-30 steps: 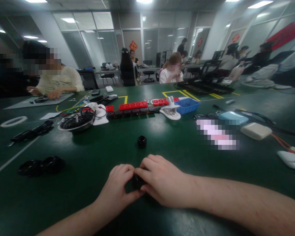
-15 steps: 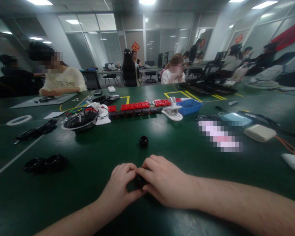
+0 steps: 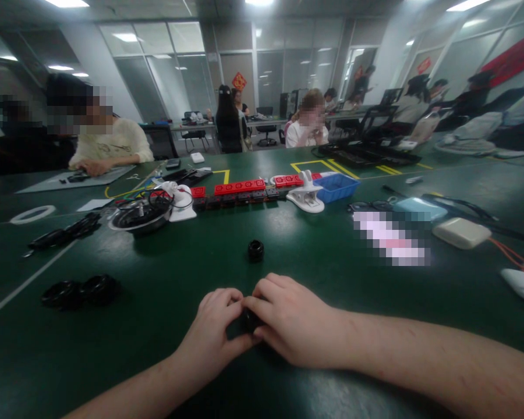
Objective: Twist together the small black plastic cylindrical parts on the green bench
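Note:
My left hand (image 3: pixel 216 326) and my right hand (image 3: pixel 290 326) meet at the front of the green table, fingers curled in on a small shiny black round part (image 3: pixel 248 320). Both hands are closed on it from either side, and most of it is hidden behind my fingers. Just beyond them stands a black ring-shaped part (image 3: pixel 255 250) with a hole in its top, touched by neither hand. Over to the left lie two larger black rings (image 3: pixel 61 294) side by side.
A metal bowl (image 3: pixel 121 224) with black pieces, red and black strips (image 3: pixel 240 187), a white clip stand (image 3: pixel 308 201) and a blue bin (image 3: pixel 338 189) line the far side. Cables, a pale case (image 3: pixel 460 233) and pouches lie right. A person (image 3: pixel 109 139) sits across at left.
My hands keep their hold on the black part with barely any movement. The view has shifted very slightly.

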A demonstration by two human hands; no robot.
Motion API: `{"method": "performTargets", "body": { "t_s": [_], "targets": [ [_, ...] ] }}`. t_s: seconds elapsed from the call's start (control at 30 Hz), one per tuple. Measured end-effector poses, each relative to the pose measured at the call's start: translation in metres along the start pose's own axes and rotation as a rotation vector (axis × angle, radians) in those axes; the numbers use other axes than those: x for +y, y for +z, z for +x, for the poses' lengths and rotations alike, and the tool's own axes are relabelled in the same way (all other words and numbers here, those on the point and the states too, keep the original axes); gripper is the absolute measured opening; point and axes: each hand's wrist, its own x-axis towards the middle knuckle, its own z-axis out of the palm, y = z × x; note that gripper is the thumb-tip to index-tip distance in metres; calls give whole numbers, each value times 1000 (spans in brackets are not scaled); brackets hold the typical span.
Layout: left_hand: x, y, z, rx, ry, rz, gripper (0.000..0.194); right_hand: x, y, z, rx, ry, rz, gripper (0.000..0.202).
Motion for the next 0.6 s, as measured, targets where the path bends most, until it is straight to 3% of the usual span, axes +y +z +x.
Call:
{"method": "performTargets", "body": {
  "t_s": [0.6],
  "targets": [
    [2,-1,0,-6,-30,-5,19,-4,1,1,2,-17,-23,31]
  ]
}}
